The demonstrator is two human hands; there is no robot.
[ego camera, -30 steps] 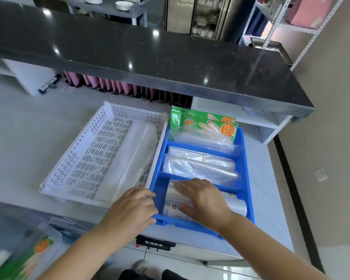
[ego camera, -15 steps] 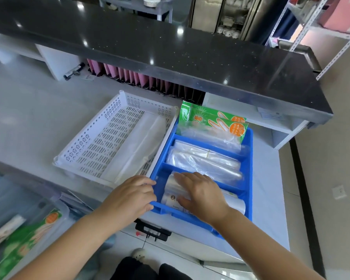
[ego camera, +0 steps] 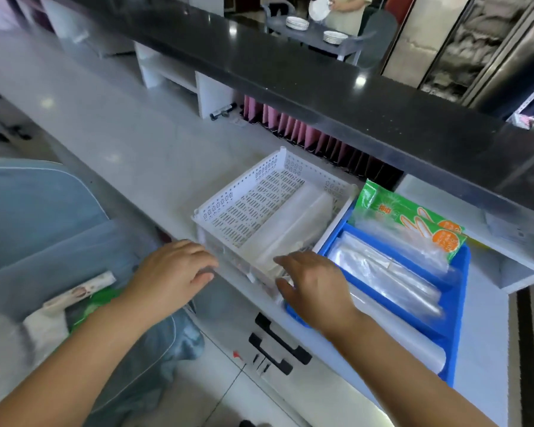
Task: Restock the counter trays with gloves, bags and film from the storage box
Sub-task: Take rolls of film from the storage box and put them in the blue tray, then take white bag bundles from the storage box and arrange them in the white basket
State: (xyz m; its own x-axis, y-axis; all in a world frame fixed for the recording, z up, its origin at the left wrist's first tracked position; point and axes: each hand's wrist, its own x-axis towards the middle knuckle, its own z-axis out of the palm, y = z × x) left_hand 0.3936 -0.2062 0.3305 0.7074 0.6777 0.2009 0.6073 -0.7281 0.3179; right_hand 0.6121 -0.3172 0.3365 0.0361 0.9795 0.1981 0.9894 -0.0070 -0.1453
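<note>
A blue divided tray (ego camera: 457,312) sits on the counter. Green glove packs (ego camera: 413,220) lie in its far compartment, clear bags (ego camera: 383,272) in the middle one, and a film roll (ego camera: 410,343) in the near one. To its left stands a white perforated tray (ego camera: 244,192) holding clear plastic sheets (ego camera: 290,229). My right hand (ego camera: 315,285) hovers over the near corner where both trays meet, fingers spread, holding nothing. My left hand (ego camera: 173,272) is at the counter's front edge, left of the white tray, open and empty. The translucent storage box (ego camera: 43,254) is at lower left, green packs (ego camera: 87,306) inside.
A black raised countertop (ego camera: 321,87) runs behind the trays, with pink folders (ego camera: 290,127) stacked under it. Black drawer handles (ego camera: 275,343) sit below the counter edge. A person handles white plates (ego camera: 296,23) at a grey cart beyond. Bare white counter (ego camera: 105,118) stretches left.
My view has swung left and the storage box now shows larger. My right hand has left the film roll and moved left; my left hand has come off the blue tray's corner.
</note>
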